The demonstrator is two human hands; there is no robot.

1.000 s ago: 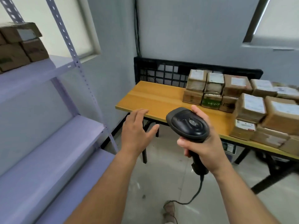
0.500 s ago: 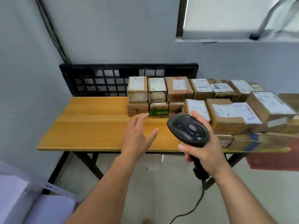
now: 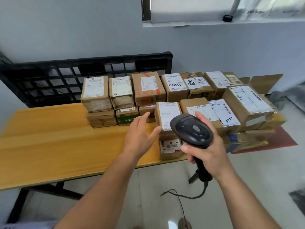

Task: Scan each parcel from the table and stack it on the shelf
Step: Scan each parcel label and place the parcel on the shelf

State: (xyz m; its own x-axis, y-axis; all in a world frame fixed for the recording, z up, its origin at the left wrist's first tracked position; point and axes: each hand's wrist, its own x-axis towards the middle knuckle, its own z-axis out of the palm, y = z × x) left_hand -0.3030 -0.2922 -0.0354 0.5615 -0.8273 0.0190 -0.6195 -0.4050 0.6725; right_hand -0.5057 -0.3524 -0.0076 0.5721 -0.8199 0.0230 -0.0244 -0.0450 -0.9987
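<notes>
Right, early-to-mid task by my read: the wooden table (image 3: pixel 49 146) holds a large batch of cardboard parcels (image 3: pixel 148 90), 2 layers deep, on its right half. The shelf is out of view, so I can't tell the stacked count. Empty left hand (image 3: pixel 140 136), fingers spread and relaxed, reaches for the white-labelled parcel (image 3: pixel 166 114) at the pile's front, thumb just beside its corner. Her or his right hand (image 3: pixel 206 151) is wrapped round the black barcode scanner (image 3: pixel 192 129) handle. Most of the job looks left.

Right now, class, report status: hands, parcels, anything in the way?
Left hand open, beside front parcel; parcel not yet lifted. Right hand grips scanner. Nothing between left hand and parcel.
</notes>
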